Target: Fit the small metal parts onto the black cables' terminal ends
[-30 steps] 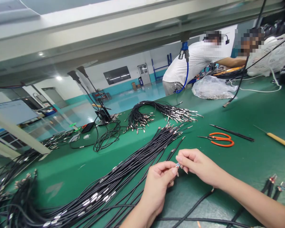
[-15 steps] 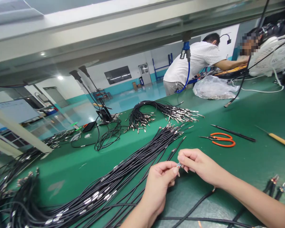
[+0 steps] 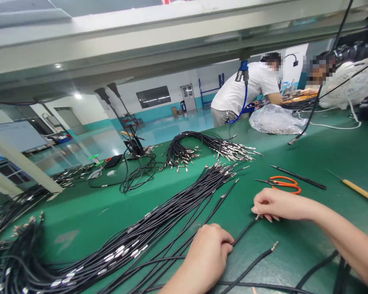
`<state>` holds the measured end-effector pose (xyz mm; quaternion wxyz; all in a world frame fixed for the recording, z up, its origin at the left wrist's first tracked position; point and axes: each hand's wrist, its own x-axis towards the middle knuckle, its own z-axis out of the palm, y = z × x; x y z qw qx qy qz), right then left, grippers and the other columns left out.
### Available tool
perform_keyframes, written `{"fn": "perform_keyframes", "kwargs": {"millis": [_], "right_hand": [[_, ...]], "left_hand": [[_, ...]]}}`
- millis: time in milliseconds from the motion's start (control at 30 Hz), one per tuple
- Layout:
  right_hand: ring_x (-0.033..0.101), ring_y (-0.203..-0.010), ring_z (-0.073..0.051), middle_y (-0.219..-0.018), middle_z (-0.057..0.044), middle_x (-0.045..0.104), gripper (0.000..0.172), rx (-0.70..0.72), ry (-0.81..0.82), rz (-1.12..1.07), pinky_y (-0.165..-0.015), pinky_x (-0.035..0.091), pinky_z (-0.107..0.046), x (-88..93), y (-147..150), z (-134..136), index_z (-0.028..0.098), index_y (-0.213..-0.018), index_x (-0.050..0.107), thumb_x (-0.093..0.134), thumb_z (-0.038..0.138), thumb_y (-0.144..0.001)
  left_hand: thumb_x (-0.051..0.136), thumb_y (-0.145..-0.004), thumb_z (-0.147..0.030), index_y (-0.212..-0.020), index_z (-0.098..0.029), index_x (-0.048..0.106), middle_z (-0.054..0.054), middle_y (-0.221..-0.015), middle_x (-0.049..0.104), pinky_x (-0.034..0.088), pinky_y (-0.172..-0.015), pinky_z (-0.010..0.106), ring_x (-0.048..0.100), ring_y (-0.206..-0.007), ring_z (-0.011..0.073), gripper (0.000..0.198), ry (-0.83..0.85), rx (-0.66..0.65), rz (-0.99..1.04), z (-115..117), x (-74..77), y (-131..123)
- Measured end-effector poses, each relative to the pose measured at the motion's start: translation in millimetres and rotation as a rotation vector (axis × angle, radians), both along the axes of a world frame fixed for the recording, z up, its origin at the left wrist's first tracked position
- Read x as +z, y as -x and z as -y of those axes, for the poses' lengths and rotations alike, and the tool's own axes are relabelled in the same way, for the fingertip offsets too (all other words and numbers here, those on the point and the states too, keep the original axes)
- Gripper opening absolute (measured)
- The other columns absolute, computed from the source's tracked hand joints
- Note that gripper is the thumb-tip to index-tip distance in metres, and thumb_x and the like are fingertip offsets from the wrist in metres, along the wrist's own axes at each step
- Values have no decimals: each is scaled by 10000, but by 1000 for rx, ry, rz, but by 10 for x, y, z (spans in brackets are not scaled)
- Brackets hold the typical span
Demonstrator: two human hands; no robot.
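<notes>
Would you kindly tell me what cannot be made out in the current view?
Head view: the whole metal tip of the cable between the hands, partly covered by the right hand.
Head view: the palm of the left hand, hidden by its back.
Head view: what the plastic bag holds, too small and blurred.

- Clear plastic bag [image 3: 272, 119] on the counter [image 3: 340, 143]
- White fan [image 3: 352, 87], right of the bag
- Blue hose [image 3: 245, 96], hanging left of the bag
- Person in white shirt [image 3: 256, 83], bending behind the bag
- Green spool [image 3: 94, 157], far left of the bag
</notes>
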<state>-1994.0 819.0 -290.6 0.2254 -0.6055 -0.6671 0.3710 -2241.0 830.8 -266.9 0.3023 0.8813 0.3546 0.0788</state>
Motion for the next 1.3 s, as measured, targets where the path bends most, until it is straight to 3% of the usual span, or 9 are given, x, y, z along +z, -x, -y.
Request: {"fn": "perform_keyframes", "kwargs": {"millis": [67, 167, 300, 433, 567, 800, 900, 1033, 1300], "right_hand": [[511, -524, -145, -611, -23, 585, 263, -82, -169, 76, -499, 390, -249, -24, 72, -21, 170, -663, 583, 458, 349, -811], [535, -879, -195, -1014, -65, 575, 247, -91, -418, 173, -771, 427, -315, -122, 207, -83, 201, -1000, 583, 449, 243, -798], [260, -1217, -250, -1348, -63, 334, 461, -87, -473, 432, -968, 262, -445, -337, 266, -154, 227, -1253, 410, 389, 157, -798], [370, -1083, -254, -1185, -74, 482, 355, -122, -484, 547, -883, 312, -450, -390, 177, -186, 223, -1159, 473, 412, 188, -811], [436, -857, -235, -804, -47, 562, 112, -173, -441, 571, -745, 342, -399, -238, 76, -177, 197, -755, 553, 451, 156, -780], [450, -623, -123, -656, 20, 513, 115, -7, -321, -97, -581, 356, -229, 130, 403, 16, 176, -717, 542, 482, 225, -801], [458, -603, -108, -645, 21, 524, 97, 2, -257, -301, -554, 355, -210, 195, 619, 92, 161, -708, 570, 535, 225, -772], [484, -573, -109, -678, -3, 556, 157, -46, -202, -543, -524, 380, -216, 200, 624, 93, 151, -854, 552, 529, 296, -797], [488, -586, -115, -663, -16, 575, 232, -103, -323, -444, -576, 391, -234, 243, 517, 76, 145, -713, 553, 494, 339, -827]], "left_hand": [[564, -668, -78, -737, -194, 708, 55, -710, 651, 386, -634, 266, 573, -690, 197, 197, 56, -43, -82, 67, 30, -15], [643, -640, -84, -703, -189, 712, 37, -674, 648, 382, -600, 228, 573, -673, 173, 141, 110, -177, -151, 137, 76, -23], [694, -659, -210, -701, -202, 698, 16, -683, 619, 384, -656, 217, 551, -720, 160, 43, -17, -288, -85, 120, 67, 3], [506, -807, -187, -822, -224, 658, 17, -779, 592, 409, -723, 257, 530, -772, 158, 157, -186, -87, 35, -29, -34, 25], [507, -785, -133, -935, -211, 610, 38, -916, 564, 420, -786, 320, 500, -869, 188, 198, -341, 86, 128, -208, -167, 42], [538, -787, -171, -1107, -216, 506, 65, -1091, 529, 388, -889, 354, 459, -1011, 199, 325, -412, 23, 365, -179, -165, 5], [548, -785, -176, -1011, -217, 566, 37, -960, 596, 422, -805, 286, 523, -890, 169, 230, -284, 7, 447, -144, -117, -38], [532, -786, -188, -761, -179, 629, 2, -670, 579, 402, -590, 218, 506, -604, 117, 100, -32, 201, 545, -165, -62, -64], [528, -774, -258, -681, -105, 571, 6, -565, 518, 278, -460, 192, 365, -449, 63, 184, 398, 248, 665, -213, 9, -52]]}}
